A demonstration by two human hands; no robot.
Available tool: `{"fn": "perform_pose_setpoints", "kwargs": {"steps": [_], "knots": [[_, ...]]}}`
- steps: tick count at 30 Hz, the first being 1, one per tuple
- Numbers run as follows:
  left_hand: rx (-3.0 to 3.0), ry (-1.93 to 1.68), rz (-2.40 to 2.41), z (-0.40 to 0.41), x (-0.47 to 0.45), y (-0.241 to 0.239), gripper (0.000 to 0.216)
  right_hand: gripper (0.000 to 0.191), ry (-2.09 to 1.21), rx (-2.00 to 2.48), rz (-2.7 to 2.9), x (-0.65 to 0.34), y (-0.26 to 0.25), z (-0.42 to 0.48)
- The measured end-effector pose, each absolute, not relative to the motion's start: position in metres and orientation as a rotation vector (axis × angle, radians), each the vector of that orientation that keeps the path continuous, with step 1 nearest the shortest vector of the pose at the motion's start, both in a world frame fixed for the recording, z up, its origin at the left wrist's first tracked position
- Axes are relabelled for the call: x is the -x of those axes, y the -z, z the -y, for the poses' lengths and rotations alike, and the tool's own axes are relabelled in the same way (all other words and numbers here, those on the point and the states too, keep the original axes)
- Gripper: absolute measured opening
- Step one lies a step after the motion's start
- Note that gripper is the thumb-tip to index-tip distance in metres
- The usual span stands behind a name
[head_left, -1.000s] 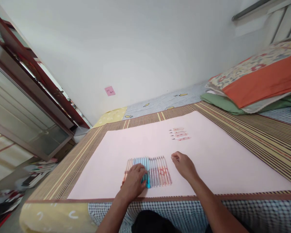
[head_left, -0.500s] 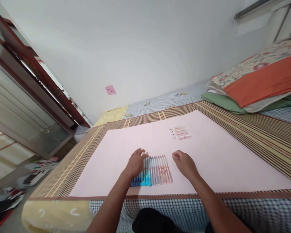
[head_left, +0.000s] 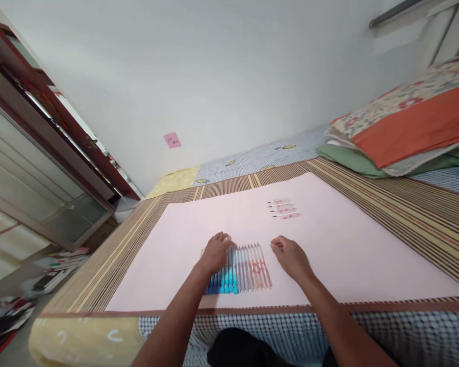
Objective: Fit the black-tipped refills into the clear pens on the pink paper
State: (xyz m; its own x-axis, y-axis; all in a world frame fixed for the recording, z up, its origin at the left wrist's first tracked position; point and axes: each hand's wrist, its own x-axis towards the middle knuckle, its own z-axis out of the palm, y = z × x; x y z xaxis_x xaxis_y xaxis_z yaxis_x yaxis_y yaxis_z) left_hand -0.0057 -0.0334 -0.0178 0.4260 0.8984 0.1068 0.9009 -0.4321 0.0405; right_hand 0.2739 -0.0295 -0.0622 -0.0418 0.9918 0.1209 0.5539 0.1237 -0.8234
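Note:
Side by side on a pink sheet lies a row of slim pens. Its left part is blue pens, some bright and some dark; its right part is clear pens with pinkish-red marks. My left hand rests over the far ends of the blue pens, fingers bent and apart, covering some of them. To the right of the row my right hand sits on the sheet, fingers curled together, with no pen showing in it. Farther back lie several more pens with dark tips, pointing left.
The sheet lies on a striped mat over a bed with a checked cover. Folded bedding is piled at the back right. A pink note is stuck to the wall. A glass-panelled cabinet stands at the left.
The view has shifted slightly. My left hand stays over the blue pens, its fingers a little farther down on them. My right hand holds its place, and the pens lie as before.

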Motion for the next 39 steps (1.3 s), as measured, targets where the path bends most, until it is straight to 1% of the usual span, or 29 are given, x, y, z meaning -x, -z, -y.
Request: {"fn": "perform_pose_setpoints", "kwargs": {"steps": [12,15,17,19,22,23,25,28,34,39], "knots": [[2.654,0.173,1.628,0.034,0.007,0.019,0.049,0.016,-0.756,1.509,1.688,-0.274,0.065,0.029],[2.639,0.278,1.658,0.039,0.007,0.016,0.051,0.016,-0.753,1.511,1.686,-0.274,0.063,0.029],[2.608,0.432,1.688,0.051,0.006,0.011,0.049,0.016,-0.761,1.514,1.683,-0.274,0.062,0.03],[2.583,0.625,1.712,0.072,0.004,0.006,0.042,0.016,-0.776,1.51,1.68,-0.274,0.062,0.03],[2.582,0.807,1.728,0.114,0.0,0.005,0.024,0.016,-0.786,1.507,1.681,-0.274,0.063,0.03],[2.573,0.818,1.744,0.127,-0.002,0.007,0.023,0.016,-0.784,1.508,1.684,-0.274,0.063,0.03],[2.521,0.844,1.78,0.149,-0.005,0.015,0.029,0.015,-0.772,1.512,1.688,-0.274,0.064,0.029],[2.471,0.869,1.805,0.166,-0.009,0.03,0.033,0.015,-0.761,1.525,1.689,-0.273,0.063,0.03],[2.379,0.909,1.844,0.166,-0.016,0.048,0.02,0.014,-0.753,1.522,1.688,-0.273,0.061,0.031],[2.336,0.944,1.859,0.162,-0.018,0.051,0.017,0.014,-0.759,1.517,1.692,-0.273,0.06,0.031]]}}
